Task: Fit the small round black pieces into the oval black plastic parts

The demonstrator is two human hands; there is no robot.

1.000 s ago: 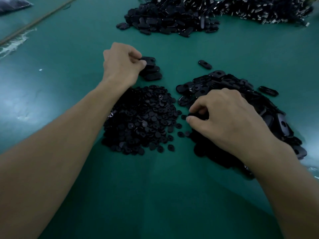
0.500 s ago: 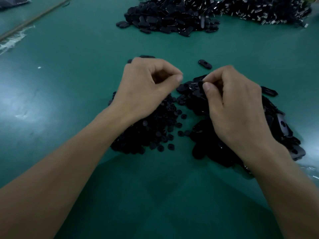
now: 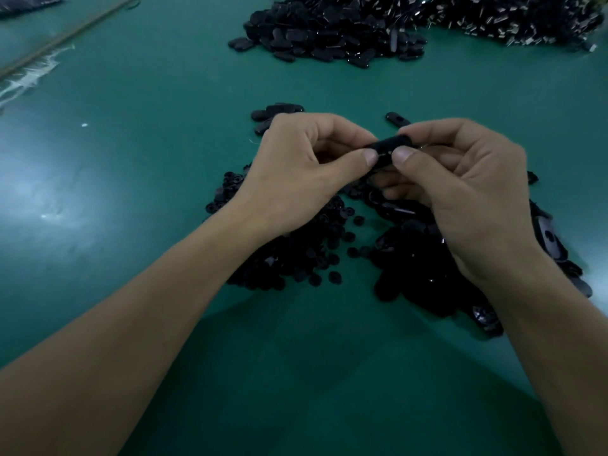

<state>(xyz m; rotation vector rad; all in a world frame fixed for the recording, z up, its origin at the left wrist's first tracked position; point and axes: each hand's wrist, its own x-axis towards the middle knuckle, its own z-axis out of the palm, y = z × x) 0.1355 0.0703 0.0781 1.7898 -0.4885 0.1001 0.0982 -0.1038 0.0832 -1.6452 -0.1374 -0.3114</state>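
Two hands meet over a green table (image 3: 148, 166), the left hand (image 3: 306, 166) and right hand (image 3: 460, 182) pinching one oval part (image 3: 390, 143) between thumbs and forefingers. A round-piece pile (image 3: 296, 258) lies under the left wrist and an oval pile (image 3: 414, 271) under the right. A lone oval (image 3: 396, 119) lies just beyond the right hand. A far heap (image 3: 329, 31) lines the table's far edge.

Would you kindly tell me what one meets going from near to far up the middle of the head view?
Pile of small round black pieces → oval black plastic part pinched between left hand and right hand → small cluster of oval black parts → large far heap of oval black parts.
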